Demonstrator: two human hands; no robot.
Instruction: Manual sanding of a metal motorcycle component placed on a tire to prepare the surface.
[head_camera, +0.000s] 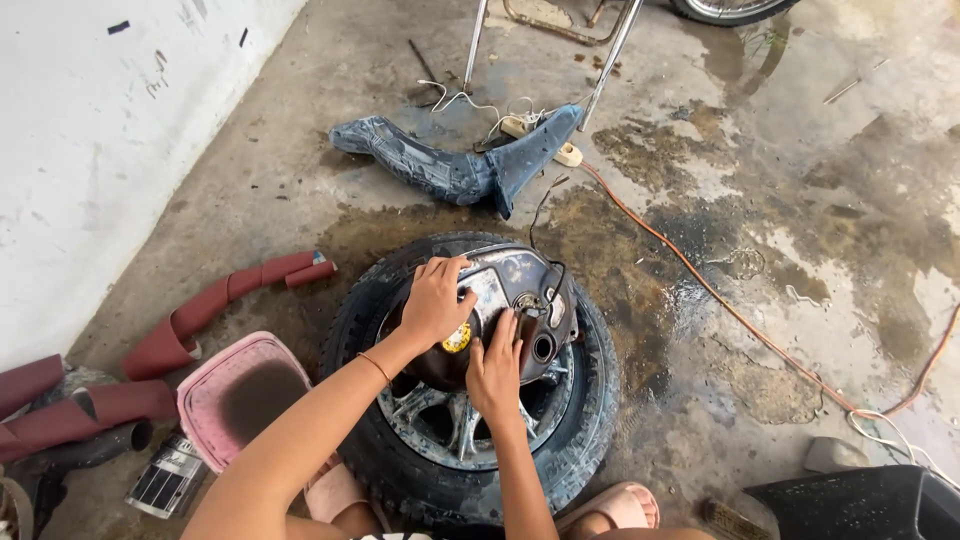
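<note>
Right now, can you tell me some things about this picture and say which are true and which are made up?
1. Both hands rest on the dark, scuffed metal tank lying on the black rubber tyre. True: left hand, right hand.
2. The pink square plastic tub sits on top of the tyre. False: it stands on the floor to the tyre's left.
3. An orange cable runs across the wet concrete floor. True.
4. The dark red sandpaper rolls lie to the right of the tyre. False: they lie on the left, near the white wall.
</note>
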